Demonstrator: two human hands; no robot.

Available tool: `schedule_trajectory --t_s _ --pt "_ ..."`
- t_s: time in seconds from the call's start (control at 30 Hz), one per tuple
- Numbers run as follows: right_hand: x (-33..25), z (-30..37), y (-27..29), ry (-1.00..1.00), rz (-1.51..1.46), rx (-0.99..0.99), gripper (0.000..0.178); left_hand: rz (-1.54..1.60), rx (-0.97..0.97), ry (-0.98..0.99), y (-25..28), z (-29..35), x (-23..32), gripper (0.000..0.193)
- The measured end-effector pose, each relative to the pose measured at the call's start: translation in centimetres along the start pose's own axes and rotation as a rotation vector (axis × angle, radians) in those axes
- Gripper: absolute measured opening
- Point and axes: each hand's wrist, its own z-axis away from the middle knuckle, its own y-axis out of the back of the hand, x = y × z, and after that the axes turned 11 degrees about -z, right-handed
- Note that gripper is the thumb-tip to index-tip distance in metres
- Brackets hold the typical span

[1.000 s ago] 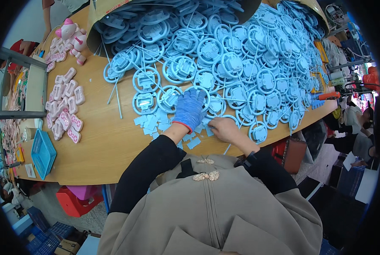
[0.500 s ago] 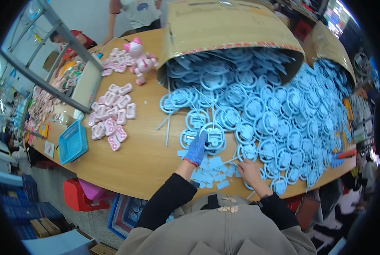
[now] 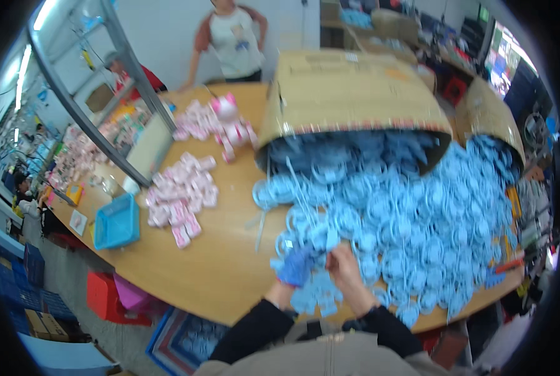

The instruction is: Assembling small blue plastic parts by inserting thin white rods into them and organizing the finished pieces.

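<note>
My left hand (image 3: 295, 268), in a blue glove, is closed on a light-blue plastic part (image 3: 325, 238) that sticks up between my two hands; motion blurs its shape. Close beside it, my bare right hand (image 3: 347, 272) has its fingers pinched together at the part's right side. What those fingers hold is too blurred to make out. Below the hands, small flat light-blue pieces (image 3: 314, 294) lie scattered on the wooden table (image 3: 236, 269). A large heap of round light-blue plastic parts (image 3: 411, 225), ring-shaped with thin strips, spreads to the right of my hands.
A cardboard box (image 3: 361, 94) on its side spills blue parts; another box (image 3: 490, 119) stands far right. Pink-and-white pieces (image 3: 183, 188), a pink toy figure (image 3: 233, 125) and a blue basket (image 3: 117, 220) are on the left. Behind the table stands a person (image 3: 233, 41).
My right hand has moved up and left to meet my left hand. The part in my left hand has been lifted and tilted. The view has shifted upward.
</note>
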Motion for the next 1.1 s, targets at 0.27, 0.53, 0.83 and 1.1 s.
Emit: schedule_trajectory --t_s 0.27,0.53,0.83,1.1 --pt "0.2 1.9 -1.0 -0.214 -0.038 0.025 0.023 -0.622 0.091 -0.119 -4.4 2.8 2.3 0.050" --pt "-2.0 1.5 1.4 -0.184 0.739 -0.005 0.033 -0.424 0.089 -0.128 -2.4 2.0 0.8 0.056" --pt "-5.6 1.5 -0.2 0.089 0.462 -0.084 0.043 -0.399 -0.144 0.002 -5.6 1.7 5.3 0.061" --pt "-5.4 3.6 2.5 0.065 0.387 0.018 0.042 -0.659 -0.118 0.006 -7.3 2.5 3.0 0.063"
